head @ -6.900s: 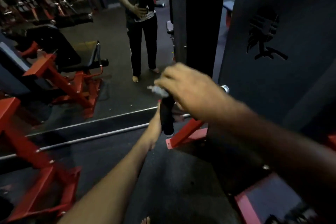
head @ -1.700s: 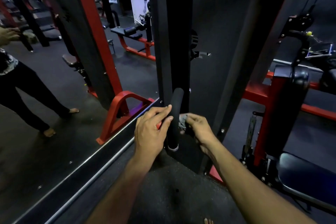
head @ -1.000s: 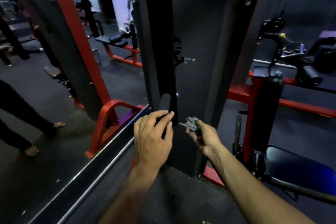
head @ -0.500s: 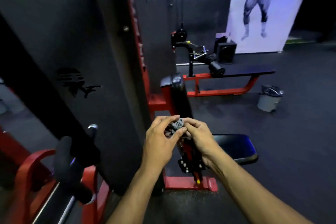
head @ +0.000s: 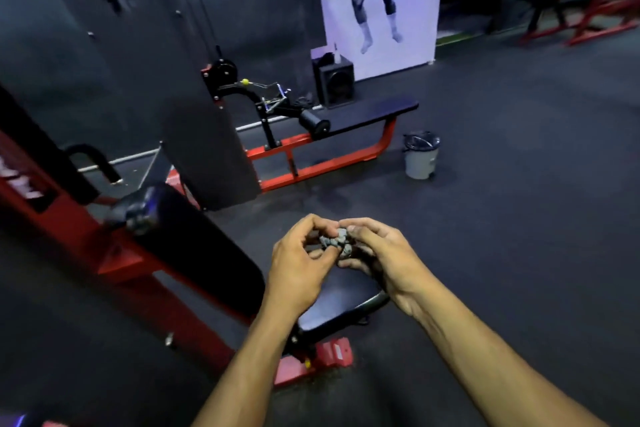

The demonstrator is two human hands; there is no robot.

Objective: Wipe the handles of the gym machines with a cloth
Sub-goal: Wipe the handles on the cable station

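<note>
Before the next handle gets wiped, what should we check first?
1. Cloth in hand: ok, bunched between both hands.
2. Left hand grip: ok, fingers pinch the cloth.
3. Right hand grip: ok, fingers pinch the cloth too.
4. Cloth spread flat for wiping: not ok, it is crumpled small.
5. Next handle close by: cannot tell, the black curved handle is away to the left.
6. Cloth clean enough: cannot tell, too small and dim.

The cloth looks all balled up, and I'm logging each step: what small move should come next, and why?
Probably spread it flat. The cloth is a crumpled wad pinched between the left hand and right hand over the seat pad, touching no handle; a flat cloth should wipe better.
</note>
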